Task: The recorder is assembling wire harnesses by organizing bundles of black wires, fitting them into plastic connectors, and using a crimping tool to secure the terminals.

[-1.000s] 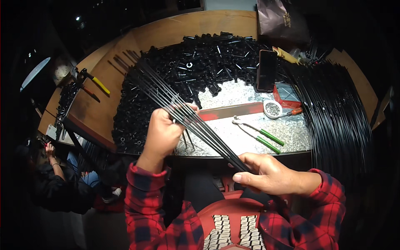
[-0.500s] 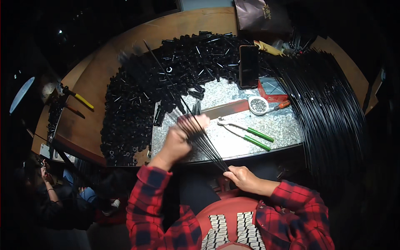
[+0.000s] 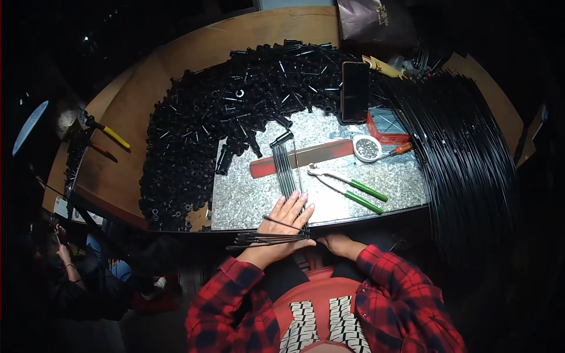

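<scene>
A short row of thin black rods (image 3: 286, 167) lies lengthwise on the speckled metal plate (image 3: 247, 197), its far end against a red bar (image 3: 321, 154). My left hand (image 3: 283, 226) lies flat on the near end of these rods, fingers spread. Under its wrist a second small bundle of black rods (image 3: 262, 238) runs crosswise along the table edge. My right hand (image 3: 336, 243) sits low at that edge, next to the bundle's right end. Its fingers are partly hidden, so its grip is unclear.
A big heap of short black tubes (image 3: 218, 117) covers the table's left and back. Green-handled pliers (image 3: 350, 189), a small white bowl (image 3: 368, 148), a phone (image 3: 355, 91) and a red box (image 3: 388, 126) lie right. Long black rods (image 3: 465, 153) arc along the right. Another person (image 3: 70, 276) sits lower left.
The rods held up diagonally in both hands have come down onto the plate. My left hand has flattened on them, and my right hand has dropped to the table edge.
</scene>
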### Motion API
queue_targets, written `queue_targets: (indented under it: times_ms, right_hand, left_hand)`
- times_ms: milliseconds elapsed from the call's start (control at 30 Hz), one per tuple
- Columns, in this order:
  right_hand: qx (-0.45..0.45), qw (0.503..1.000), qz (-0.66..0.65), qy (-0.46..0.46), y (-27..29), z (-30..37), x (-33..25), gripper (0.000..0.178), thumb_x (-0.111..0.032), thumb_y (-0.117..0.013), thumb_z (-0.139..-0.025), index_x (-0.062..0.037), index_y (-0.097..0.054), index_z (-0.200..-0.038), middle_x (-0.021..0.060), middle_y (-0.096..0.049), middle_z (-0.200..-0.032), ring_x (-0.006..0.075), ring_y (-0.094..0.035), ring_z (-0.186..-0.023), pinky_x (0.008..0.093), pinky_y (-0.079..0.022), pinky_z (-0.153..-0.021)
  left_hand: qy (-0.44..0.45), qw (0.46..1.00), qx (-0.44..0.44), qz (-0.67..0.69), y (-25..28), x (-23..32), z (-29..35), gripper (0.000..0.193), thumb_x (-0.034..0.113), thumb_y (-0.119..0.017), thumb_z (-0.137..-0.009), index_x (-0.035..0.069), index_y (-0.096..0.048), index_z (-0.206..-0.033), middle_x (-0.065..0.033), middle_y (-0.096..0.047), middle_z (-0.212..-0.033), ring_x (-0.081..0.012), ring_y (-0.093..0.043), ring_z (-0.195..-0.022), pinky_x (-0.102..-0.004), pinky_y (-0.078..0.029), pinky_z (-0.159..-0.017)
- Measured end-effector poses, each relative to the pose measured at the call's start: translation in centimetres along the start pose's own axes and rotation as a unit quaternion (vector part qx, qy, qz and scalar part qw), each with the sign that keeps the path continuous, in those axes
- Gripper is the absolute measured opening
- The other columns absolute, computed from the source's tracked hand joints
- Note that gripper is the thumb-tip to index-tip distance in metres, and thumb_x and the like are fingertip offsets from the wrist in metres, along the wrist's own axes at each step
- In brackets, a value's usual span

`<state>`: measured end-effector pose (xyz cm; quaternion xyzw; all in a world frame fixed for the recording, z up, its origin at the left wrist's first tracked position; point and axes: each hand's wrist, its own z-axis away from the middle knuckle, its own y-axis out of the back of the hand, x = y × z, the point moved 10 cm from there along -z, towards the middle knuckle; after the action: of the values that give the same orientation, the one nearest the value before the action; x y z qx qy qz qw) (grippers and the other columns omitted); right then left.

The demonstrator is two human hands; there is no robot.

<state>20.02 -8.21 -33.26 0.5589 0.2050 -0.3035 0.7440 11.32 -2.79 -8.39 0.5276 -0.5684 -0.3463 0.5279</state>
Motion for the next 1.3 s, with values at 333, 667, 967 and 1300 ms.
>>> queue_targets:
  times_ms: [333,667,967,1300]
  right_hand:
    - [-0.124,0.987,-0.025,0.096,9.4,6.6,-11.0,0.044,-0.031,-0.057,-0.092,0.0035,-0.057,-0.119,0.0239,-0.064,-0.107,0.0371,-0.062,-0.100,0.0411,-0.047,-0.089]
    - [0.370,0.906,0.193,0.070,39.2,5.3,-9.6,0.011,-0.011,-0.066,-0.079,-0.0013,-0.068,-0.084,0.0181,-0.065,-0.083,0.0361,-0.063,-0.078,0.0409,-0.051,-0.070]
    - [0.370,0.807,0.454,-0.070,41.9,-0.3,-0.8,0.009,-0.008,-0.064,-0.074,-0.0013,-0.069,-0.080,0.0157,-0.064,-0.089,0.0335,-0.061,-0.090,0.0404,-0.051,-0.079]
    - [0.369,0.811,0.454,-0.012,41.2,0.8,-3.5,0.011,-0.001,-0.052,-0.078,-0.0021,-0.062,-0.082,0.0150,-0.063,-0.087,0.0331,-0.060,-0.088,0.0409,-0.051,-0.077]
  left_hand:
    - [-0.018,0.999,0.039,-0.032,-0.4,-0.5,-0.3,0.066,0.043,-0.070,-0.078,0.006,-0.051,-0.130,-0.0188,-0.042,-0.141,-0.0374,-0.036,-0.133,-0.0512,-0.030,-0.108]
    - [0.053,0.995,0.054,-0.065,1.1,-1.8,-0.2,0.080,0.052,-0.075,-0.068,0.012,-0.050,-0.133,-0.0207,-0.037,-0.143,-0.0423,-0.031,-0.134,-0.0573,-0.025,-0.107]
    - [0.070,0.996,-0.017,-0.061,0.4,-2.9,-0.4,0.100,0.072,-0.061,-0.069,0.012,-0.036,-0.144,-0.0193,-0.026,-0.150,-0.0449,-0.021,-0.138,-0.0539,-0.019,-0.112]
    - [0.049,0.998,0.009,-0.046,0.3,-3.1,-0.4,0.091,0.063,-0.064,-0.073,0.012,-0.036,-0.143,-0.0175,-0.028,-0.150,-0.0430,-0.022,-0.138,-0.0525,-0.022,-0.112]
